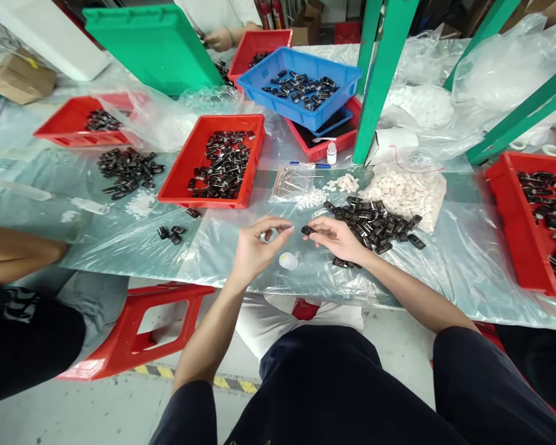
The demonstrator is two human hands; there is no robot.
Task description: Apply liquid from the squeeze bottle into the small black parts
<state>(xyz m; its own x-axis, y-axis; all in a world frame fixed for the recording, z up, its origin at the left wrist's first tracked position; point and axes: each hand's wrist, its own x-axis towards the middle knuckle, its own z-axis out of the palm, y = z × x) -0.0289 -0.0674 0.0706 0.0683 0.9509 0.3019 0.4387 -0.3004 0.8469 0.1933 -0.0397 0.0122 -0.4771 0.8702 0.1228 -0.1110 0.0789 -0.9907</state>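
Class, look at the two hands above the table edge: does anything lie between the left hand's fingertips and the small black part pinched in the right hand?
Nothing visible: only open air separates the left hand from the black part held by the right hand.

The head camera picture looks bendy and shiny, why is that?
Head view: the wide lens bows the table edge and splays the green posts; overhead light glares off the plastic sheeting and clear bags; the left hand and right hand, pinching a small black part, stay sharp.
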